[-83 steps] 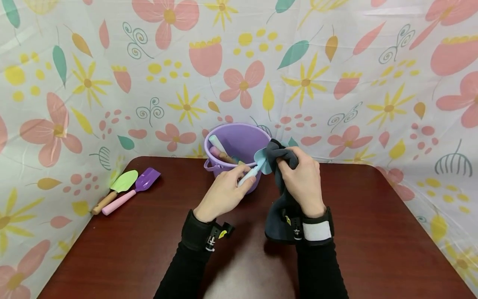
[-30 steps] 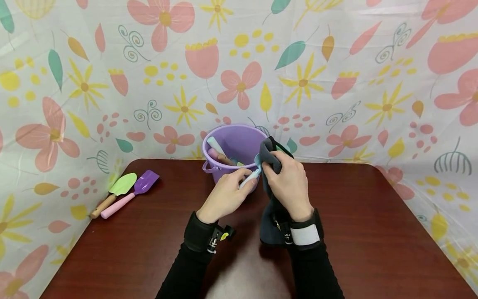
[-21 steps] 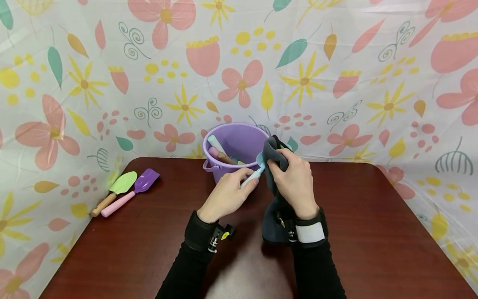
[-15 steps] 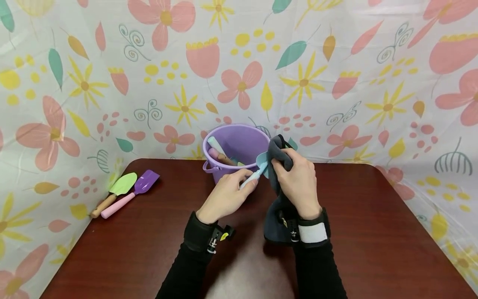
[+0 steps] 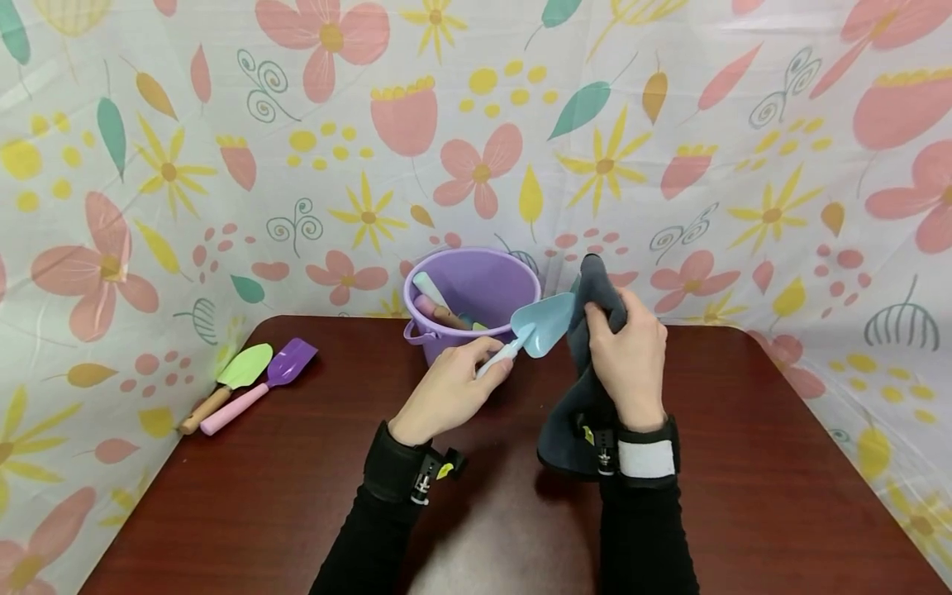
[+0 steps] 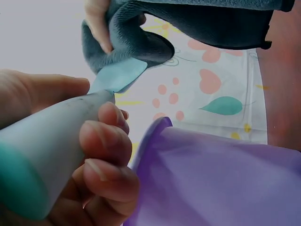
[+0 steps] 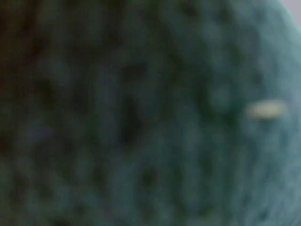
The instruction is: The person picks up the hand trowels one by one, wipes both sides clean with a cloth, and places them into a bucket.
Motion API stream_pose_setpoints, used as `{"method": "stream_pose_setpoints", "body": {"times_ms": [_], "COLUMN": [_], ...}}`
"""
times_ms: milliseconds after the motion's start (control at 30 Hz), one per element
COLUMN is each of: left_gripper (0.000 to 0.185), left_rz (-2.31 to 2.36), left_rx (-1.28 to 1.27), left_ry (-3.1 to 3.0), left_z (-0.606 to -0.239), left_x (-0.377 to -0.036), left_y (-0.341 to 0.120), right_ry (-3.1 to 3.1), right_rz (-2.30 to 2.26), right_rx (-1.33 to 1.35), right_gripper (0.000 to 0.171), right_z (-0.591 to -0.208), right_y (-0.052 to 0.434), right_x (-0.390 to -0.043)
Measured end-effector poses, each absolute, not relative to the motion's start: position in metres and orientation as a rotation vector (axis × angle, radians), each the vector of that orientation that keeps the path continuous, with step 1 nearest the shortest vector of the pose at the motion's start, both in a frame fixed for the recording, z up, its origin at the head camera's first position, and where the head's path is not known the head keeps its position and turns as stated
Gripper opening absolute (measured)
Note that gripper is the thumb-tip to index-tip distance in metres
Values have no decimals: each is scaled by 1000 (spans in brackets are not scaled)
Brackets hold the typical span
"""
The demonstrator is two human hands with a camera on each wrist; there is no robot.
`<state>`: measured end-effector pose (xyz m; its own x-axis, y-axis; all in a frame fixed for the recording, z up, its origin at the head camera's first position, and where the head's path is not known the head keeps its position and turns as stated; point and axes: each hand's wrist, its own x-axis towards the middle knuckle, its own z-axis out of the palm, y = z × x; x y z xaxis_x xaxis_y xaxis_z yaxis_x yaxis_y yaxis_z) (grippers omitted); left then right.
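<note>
My left hand [image 5: 446, 388] pinches the blue toy trowel [image 5: 531, 330] lightly, my right hand [image 5: 628, 355] clutches the grey cloth [image 5: 573, 413] at three o'clock; hard wiping could twist it loose.

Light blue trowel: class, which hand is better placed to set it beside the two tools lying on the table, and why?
Probably the left hand: it grips the trowel by its handle and is nearer those tools; the right hand holds the cloth.

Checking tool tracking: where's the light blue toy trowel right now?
Head view, centre: the light blue toy trowel is held by its handle in the left hand, its blade just right of the purple plastic bucket and touching the dark grey cloth.
</note>
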<state>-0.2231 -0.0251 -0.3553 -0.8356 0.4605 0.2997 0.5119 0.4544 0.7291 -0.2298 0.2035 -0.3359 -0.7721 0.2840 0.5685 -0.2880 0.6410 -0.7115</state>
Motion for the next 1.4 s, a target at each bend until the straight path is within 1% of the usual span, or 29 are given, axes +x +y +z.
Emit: {"method": "stream_pose_setpoints", "body": {"times_ms": [233,367,500,667,800,900,1000,1167,1300,1400], "left_gripper": [23,20,20,22,23,24,24,23,21,21], "left_rz": [-1457,-1509,-1511,-1526,-1544,-1535,-1520,-1466,-1394,-1383], "left_rx": [-953,-1007,-1033,-1077,-1124,-1151,-1154,-1138,-1134,-1134], "left_ry": [-2597,-2552,-2518,-2494,-2467,-2460,-2465,-2495,-2509,-2514], "left_z": [-353,-352,-349,-347,-348,-349,-350,-351,-353,-353], "left_x": [-222,-221,-221,-219,-218,-219,-219,-220,-222,-223], "left_y": [-28,-28,-27,-24,-21,-19,-19,-20,-21,-21], "right_ry": [-2175,-2216,-2247,-2179,-2098,-2047,-1997,-1878,-1833,-1799], "right_rz": [1113,1195,1430,1811,2151,2315,2413,2562,2577,2589], "right_rx": [-91,-103,5,201,334,393,446,463,457,459], "right_gripper": [27,29,31,33,41,45,43,40,41,38], "right_z": [-334,-334,-333,-330,-328,-328,-328,-329,-329,-329], "right_y": [213,216,216,212,209,207,204,200,200,201], "right_x": [-231,-230,-228,-226,-225,-224,-226,-226,-225,-225]}}
